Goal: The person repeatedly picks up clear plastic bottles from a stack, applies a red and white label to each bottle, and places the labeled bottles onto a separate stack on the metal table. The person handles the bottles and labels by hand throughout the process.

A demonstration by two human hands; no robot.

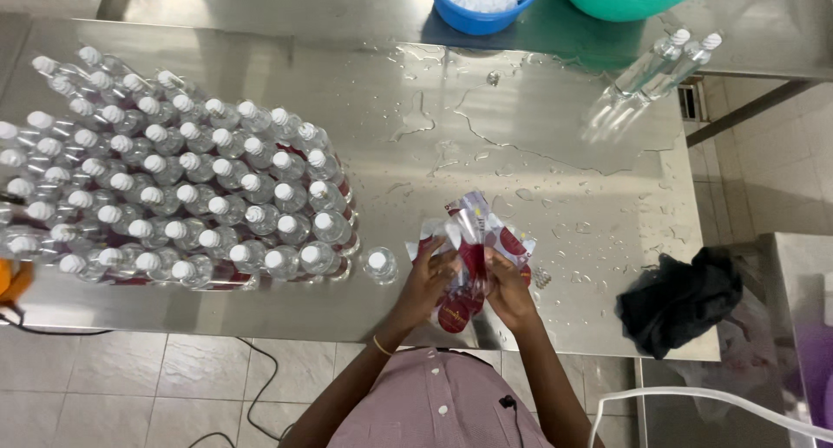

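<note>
Dozens of capped clear bottles point(173, 179) stand packed together on the left of the wet steel desk point(486, 144), many already showing red at the base, so most of the labelling looks done. One lone bottle point(380, 264) stands just beside the block, apparently bare. At the near edge, the left hand point(427, 285) and right hand point(508, 290) both close on a bunch of red-and-clear label sleeves point(473, 240). Farther back, a blue bowl point(482, 19) holds white caps, a green bowl point(625, 1) sits beside it, and two bottles point(664, 62) lie flat.
</note>
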